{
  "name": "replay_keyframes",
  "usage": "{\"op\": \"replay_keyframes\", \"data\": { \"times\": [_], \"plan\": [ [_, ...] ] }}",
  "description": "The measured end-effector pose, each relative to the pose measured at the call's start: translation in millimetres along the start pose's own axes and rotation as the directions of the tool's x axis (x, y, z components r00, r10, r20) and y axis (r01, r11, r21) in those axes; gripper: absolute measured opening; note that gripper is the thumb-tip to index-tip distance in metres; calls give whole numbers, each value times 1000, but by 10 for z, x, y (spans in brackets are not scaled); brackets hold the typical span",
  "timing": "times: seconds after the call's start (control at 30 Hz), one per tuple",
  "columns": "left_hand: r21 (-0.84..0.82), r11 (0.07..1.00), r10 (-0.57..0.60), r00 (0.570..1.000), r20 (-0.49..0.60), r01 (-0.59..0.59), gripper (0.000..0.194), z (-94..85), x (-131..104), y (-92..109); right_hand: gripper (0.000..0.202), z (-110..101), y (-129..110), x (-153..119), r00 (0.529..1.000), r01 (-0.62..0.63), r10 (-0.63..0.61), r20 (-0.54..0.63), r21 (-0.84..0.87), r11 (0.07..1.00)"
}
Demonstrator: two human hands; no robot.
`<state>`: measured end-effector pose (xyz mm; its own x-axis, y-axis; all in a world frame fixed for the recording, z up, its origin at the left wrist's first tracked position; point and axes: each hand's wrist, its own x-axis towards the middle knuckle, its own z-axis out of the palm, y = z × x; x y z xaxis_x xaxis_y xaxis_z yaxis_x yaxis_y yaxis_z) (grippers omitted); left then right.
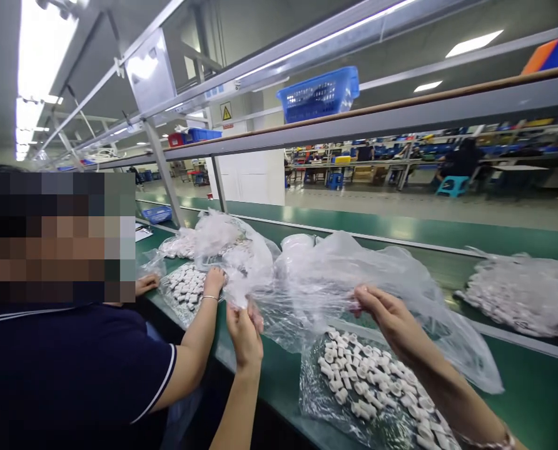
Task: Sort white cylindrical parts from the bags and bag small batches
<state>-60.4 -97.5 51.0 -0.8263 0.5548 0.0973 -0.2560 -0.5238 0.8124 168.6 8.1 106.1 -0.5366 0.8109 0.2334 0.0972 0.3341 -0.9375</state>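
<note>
A large clear plastic bag [302, 294] stretches between my two hands above the green bench. My left hand [245, 328] is closed on its left end, close to the co-worker's arm. Toward the right, my right hand [377, 306] pinches the film between thumb and fingers. Below and partly behind my right forearm, many small white plastic pipe fittings [361, 369] lie spread on a flat clear plastic sheet [316, 400]. The bag's loose right part trails over the bench behind my right hand.
A co-worker [86, 369] sits close on my left, hands by another pile of white fittings [185, 284]. A bagged heap of white parts [523, 294] lies at the right. Overhead, a shelf holds a blue basket [319, 94]; a metal post [161, 175] stands behind the bench.
</note>
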Motion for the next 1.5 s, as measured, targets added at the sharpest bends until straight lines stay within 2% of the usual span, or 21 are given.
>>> {"op": "replay_keyframes", "data": {
  "times": [0.07,0.17,0.27,0.37,0.43,0.53,0.6,0.63,0.7,0.77,0.8,0.83,0.93,1.0,1.07,1.13,1.2,1.27,1.33,1.37,1.5],
  "plan": [
    [-34,998,-49,998,39,51,39,-26,-130,9,43,-62,59,-88,999,-26,29,-34,100,995],
    [45,998,-60,988,140,54,34,-103,-254,5,45,-121,38,-172,996,-40,54,-66,201,979],
    [133,991,-59,964,260,25,60,-179,-276,-24,46,-157,-38,-230,996,-39,55,-66,226,973],
    [241,969,-129,927,353,43,79,-208,-226,-54,44,-184,-89,-298,998,-63,67,-5,246,967],
    [382,924,-144,917,373,-11,87,-200,-190,-50,42,-207,-107,-351,996,-85,87,7,276,957],
    [569,797,-83,897,435,-203,88,-159,-185,17,40,-253,-143,-418,997,-72,69,22,286,955],
    [613,741,-126,840,528,-275,84,-113,-225,89,42,-285,-182,-440,999,-28,22,25,269,963],
    [613,740,-186,791,583,-278,82,-85,-256,123,43,-300,-204,-445,1000,-5,3,10,260,965],
    [599,763,-323,659,679,-244,78,-18,-332,171,44,-327,-246,-448,999,27,-18,-40,252,967],
    [585,782,-404,540,739,-215,72,58,-418,182,43,-347,-289,-461,997,39,-22,-71,253,967],
    [586,781,-423,507,751,-216,67,97,-461,176,42,-353,-314,-477,997,42,-24,-72,256,966],
    [591,774,-430,496,754,-227,63,137,-501,164,41,-354,-346,-501,997,42,-23,-72,265,963],
    [603,749,-410,524,747,-275,70,251,-591,120,39,-328,-480,-609,997,12,17,-80,349,937],
    [580,758,-380,519,765,-300,71,321,-623,95,36,-308,-567,-678,991,-46,97,-95,436,899],
    [539,779,-344,501,794,-321,50,381,-636,77,36,-316,-606,-711,986,-90,147,-72,512,854],
    [513,810,-323,516,793,-283,27,419,-629,67,39,-376,-587,-704,987,-77,140,-74,547,833],
    [474,865,-304,582,754,-162,27,422,-596,69,36,-482,-535,-669,979,-23,126,-160,531,847],
    [400,914,-252,685,684,-64,30,391,-547,86,31,-610,-488,-627,952,78,86,-293,506,859],
    [338,940,-176,781,600,-49,30,344,-510,126,34,-729,-467,-592,925,193,9,-379,490,850],
    [324,944,-143,810,568,-60,30,324,-507,154,39,-776,-465,-581,916,241,-31,-400,485,841],
    [251,965,-75,839,538,-75,28,318,-654,294,53,-846,-496,-609,880,358,-133,-457,451,817]
  ]
}}
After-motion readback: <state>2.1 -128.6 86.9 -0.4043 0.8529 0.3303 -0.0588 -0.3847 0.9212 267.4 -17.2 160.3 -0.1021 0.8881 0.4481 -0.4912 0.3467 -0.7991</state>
